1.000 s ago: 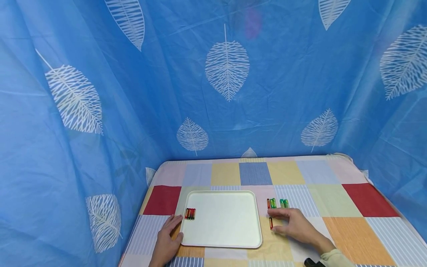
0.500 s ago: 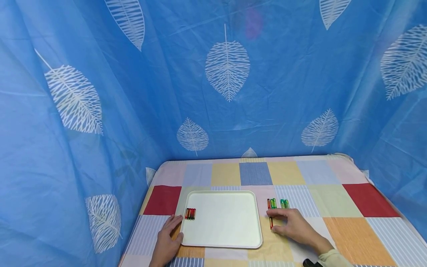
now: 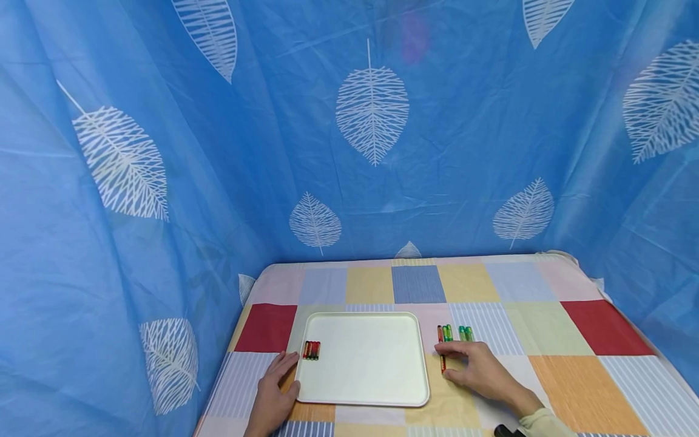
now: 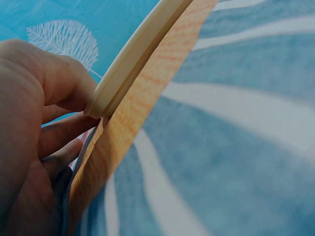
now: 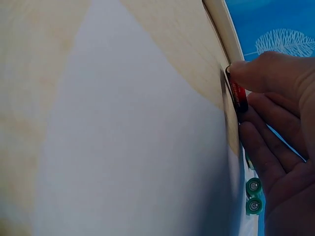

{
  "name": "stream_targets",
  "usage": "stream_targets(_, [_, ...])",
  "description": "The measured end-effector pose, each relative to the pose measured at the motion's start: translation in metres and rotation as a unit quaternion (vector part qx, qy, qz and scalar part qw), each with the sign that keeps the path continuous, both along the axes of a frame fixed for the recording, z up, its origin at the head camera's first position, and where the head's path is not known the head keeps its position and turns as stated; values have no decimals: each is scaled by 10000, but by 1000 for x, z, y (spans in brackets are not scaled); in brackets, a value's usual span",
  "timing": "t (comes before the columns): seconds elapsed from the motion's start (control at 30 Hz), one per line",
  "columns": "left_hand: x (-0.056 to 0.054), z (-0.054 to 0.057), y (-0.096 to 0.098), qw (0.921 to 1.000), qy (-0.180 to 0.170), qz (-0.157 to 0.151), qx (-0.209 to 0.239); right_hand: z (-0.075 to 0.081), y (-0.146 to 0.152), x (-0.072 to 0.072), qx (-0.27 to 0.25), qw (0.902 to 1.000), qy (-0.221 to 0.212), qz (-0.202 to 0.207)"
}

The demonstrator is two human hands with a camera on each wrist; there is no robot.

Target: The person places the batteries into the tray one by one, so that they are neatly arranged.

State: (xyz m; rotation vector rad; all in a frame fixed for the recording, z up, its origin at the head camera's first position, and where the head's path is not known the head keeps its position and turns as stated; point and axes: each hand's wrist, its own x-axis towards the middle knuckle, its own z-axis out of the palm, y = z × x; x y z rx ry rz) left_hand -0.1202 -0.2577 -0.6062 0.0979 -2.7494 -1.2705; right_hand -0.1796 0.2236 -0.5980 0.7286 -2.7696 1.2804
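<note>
My right hand point(image 3: 477, 367) pinches a red and black battery point(image 5: 238, 93) between thumb and a finger, just right of the white tray point(image 3: 363, 388). In the right wrist view the thumb covers one end of it. My left hand point(image 3: 273, 391) rests against the tray's left edge, with its fingers fairly straight; the left wrist view shows the thumb touching the rim. A row of red and black batteries point(image 3: 311, 350) lies inside the tray near its left side. Beyond my right hand lie another red battery point(image 3: 439, 333) and green batteries point(image 3: 447, 332), partly hidden by the fingers.
Another pair of green batteries point(image 3: 466, 333) lies slightly farther right. A patchwork cloth point(image 3: 562, 376) covers the table. Blue curtains with white leaves point(image 3: 371, 200) hang behind and at both sides. A black object point(image 3: 508, 431) shows by the right sleeve.
My right hand has edged slightly left, and the battery at its fingertips has shifted very little. The left hand, the tray and the other batteries have stayed put.
</note>
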Motion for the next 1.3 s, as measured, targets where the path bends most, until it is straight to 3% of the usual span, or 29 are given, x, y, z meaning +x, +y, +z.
stream_targets(0.37, [0, 0, 0, 10000, -13, -1, -18, 1, 0, 1, -189, 9997, -176, -48])
stream_targets(0.73, [1, 1, 0, 10000, -36, 30, -46, 12, 2, -3, -94, 9998, -175, -37])
stream_targets(1.3, [1, 1, -1, 10000, -25, 1, -79, 23, -16, -13, -285, 9971, 472, 516])
